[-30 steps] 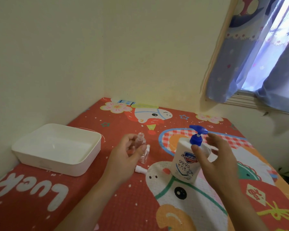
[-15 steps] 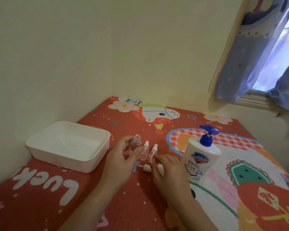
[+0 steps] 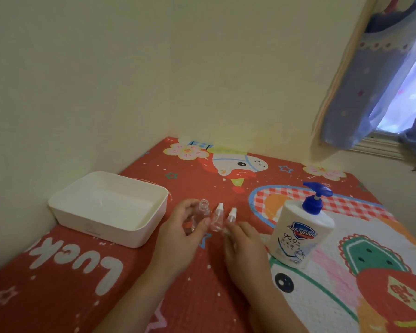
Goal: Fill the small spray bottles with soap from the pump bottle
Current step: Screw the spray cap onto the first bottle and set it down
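Gripping open bottle (image 3: 201,216): left hand (image 3: 183,234), thumb and fingers curled round clear body, neck uncapped, held upright just above mat (image 3: 82,296). Right hand (image 3: 244,246): fingers bent down on mat, tips at base of right capped bottle (image 3: 231,216); whether they hold anything, cannot tell. Second capped bottle (image 3: 217,218) upright between the two. Pump bottle (image 3: 300,234) right of right hand, apart, tilted, blue pump on top. White tray (image 3: 111,207) left, well apart.

The lower part of the open bottle (image 3: 200,215) is hidden by the left hand (image 3: 181,239), whatever lies under the right hand (image 3: 244,246) cannot be told, and the curtain (image 3: 380,75) is cut off at the right edge.
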Motion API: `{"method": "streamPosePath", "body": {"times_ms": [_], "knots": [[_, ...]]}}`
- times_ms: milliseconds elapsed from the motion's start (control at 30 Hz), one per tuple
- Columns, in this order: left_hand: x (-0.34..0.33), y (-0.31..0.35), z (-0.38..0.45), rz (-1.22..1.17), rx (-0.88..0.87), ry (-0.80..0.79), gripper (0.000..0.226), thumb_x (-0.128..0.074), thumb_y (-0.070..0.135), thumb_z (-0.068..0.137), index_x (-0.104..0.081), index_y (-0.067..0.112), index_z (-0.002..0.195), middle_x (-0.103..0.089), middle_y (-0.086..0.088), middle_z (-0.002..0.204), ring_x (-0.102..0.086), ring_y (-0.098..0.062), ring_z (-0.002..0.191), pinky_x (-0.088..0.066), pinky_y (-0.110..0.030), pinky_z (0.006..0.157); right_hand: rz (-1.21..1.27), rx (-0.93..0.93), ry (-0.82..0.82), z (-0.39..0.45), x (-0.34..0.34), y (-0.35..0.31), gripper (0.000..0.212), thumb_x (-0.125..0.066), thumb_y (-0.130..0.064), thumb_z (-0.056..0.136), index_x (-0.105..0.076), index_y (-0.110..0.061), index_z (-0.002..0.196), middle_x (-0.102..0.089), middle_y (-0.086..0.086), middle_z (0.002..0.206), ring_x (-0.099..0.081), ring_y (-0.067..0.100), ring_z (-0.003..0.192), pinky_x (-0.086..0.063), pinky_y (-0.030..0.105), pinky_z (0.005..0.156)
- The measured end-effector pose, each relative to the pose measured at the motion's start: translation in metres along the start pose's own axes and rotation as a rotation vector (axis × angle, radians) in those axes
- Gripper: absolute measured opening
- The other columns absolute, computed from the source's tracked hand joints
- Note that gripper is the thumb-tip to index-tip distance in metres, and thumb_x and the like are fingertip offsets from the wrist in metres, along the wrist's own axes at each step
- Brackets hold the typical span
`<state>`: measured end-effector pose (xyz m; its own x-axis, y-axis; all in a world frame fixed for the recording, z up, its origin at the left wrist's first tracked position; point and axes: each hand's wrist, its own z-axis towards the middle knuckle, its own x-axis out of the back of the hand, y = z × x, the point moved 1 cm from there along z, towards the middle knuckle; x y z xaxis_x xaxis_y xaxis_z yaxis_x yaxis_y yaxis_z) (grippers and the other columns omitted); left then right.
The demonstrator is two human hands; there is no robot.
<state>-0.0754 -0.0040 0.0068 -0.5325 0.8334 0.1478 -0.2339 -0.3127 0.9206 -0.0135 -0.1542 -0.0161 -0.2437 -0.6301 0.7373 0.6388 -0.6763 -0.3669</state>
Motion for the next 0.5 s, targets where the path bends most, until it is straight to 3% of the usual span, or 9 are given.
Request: {"method": "streamPosePath", "body": {"times_ms": [100,200,333,500], "knots": [[0.0,-0.006,0.0,0.009,0.02,0.042,0.031,-0.075,0.021,0.085,-0.056,0.033,0.106,-0.071,0.017,0.105,-0.065,0.001,0.1,-0.052,-0.024,0.084,0.161,-0.033,0.128,0.01,0.027,-0.007,0.033,-0.059,-0.013,0.093,-0.063,-0.02,0.125,-0.058,-0.006,0.102,-0.057,0.006,0.081,-0.051,0.024,0.069],[0.0,-0.009,-0.002,0.033,0.025,0.033,0.03,-0.075,0.023,0.085,-0.056,0.035,0.104,-0.07,0.017,0.104,-0.064,0.002,0.1,-0.054,-0.029,0.084,0.298,-0.048,0.179,0.025,0.061,-0.017,0.031,-0.064,-0.013,0.091,-0.061,-0.021,0.121,-0.058,-0.011,0.099,-0.058,0.001,0.082,-0.052,0.018,0.069],[-0.002,-0.013,-0.003,0.073,0.02,0.026,0.032,-0.074,0.025,0.085,-0.054,0.038,0.106,-0.069,0.017,0.105,-0.063,0.001,0.103,-0.055,-0.038,0.089,0.326,0.048,0.093,0.042,0.1,-0.029,0.023,-0.069,-0.009,0.086,-0.066,-0.021,0.105,-0.063,-0.013,0.1,-0.062,0.002,0.09,-0.053,0.016,0.078],[-0.003,-0.009,-0.005,0.072,0.006,0.009,0.032,-0.073,0.029,0.085,-0.053,0.04,0.108,-0.066,0.023,0.105,-0.063,0.003,0.102,-0.056,-0.041,0.087,0.186,0.151,-0.115,0.055,0.115,-0.03,0.021,-0.069,-0.013,0.086,-0.071,-0.023,0.104,-0.064,-0.017,0.102,-0.062,0.004,0.086,-0.053,0.02,0.077]]}}
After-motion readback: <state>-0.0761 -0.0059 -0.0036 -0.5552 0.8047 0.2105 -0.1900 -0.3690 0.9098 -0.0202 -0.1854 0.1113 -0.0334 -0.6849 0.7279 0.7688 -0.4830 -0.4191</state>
